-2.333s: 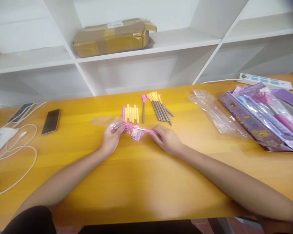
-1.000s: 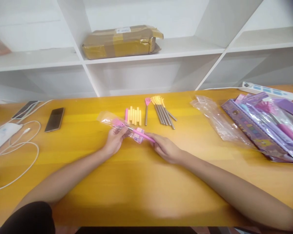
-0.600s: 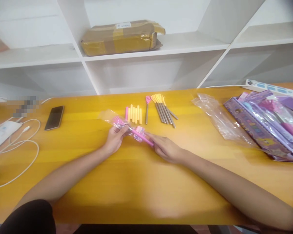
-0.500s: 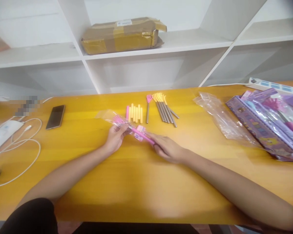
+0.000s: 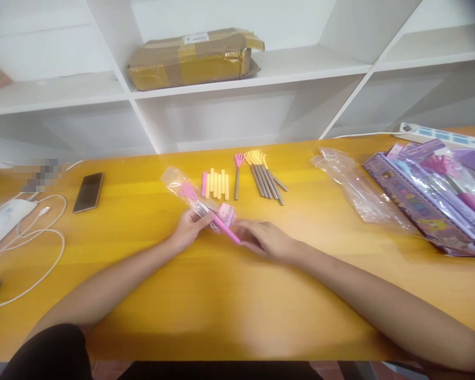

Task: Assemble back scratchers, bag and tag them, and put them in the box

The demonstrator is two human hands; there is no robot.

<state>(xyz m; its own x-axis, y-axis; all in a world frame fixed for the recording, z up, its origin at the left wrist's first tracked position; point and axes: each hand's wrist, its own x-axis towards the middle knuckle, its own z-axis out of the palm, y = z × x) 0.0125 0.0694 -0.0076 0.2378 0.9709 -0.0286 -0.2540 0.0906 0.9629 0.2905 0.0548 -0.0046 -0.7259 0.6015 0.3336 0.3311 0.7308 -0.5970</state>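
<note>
My left hand [image 5: 189, 228] is closed on a pink claw-headed scratcher [image 5: 226, 230] in a clear plastic sleeve, its head pointing up and left. A small pink label [image 5: 226, 212] hangs at the sleeve. Beside the handle's lower end is my right hand [image 5: 267, 238], its fingers blurred and close to the wrapping; whether they pinch it is unclear. Behind lie several pale yellow tubes [image 5: 217, 184] with one pink tube [image 5: 204, 184]. To their right are a pink-headed metal scratcher [image 5: 237, 177] and several yellow-headed metal ones [image 5: 263, 177].
Crumpled clear plastic [image 5: 356, 184] and a purple patterned box [image 5: 423, 206] of wrapped scratchers lie at the right. A phone [image 5: 88, 192], white cables [image 5: 61, 253] and a power strip [image 5: 16, 219] are at left. A taped carton [image 5: 190, 63] sits on the shelf.
The wrapped scratcher has tilted more steeply, its handle end lower. The label has shifted slightly up, and my right hand's fingers have moved away from the handle's side.
</note>
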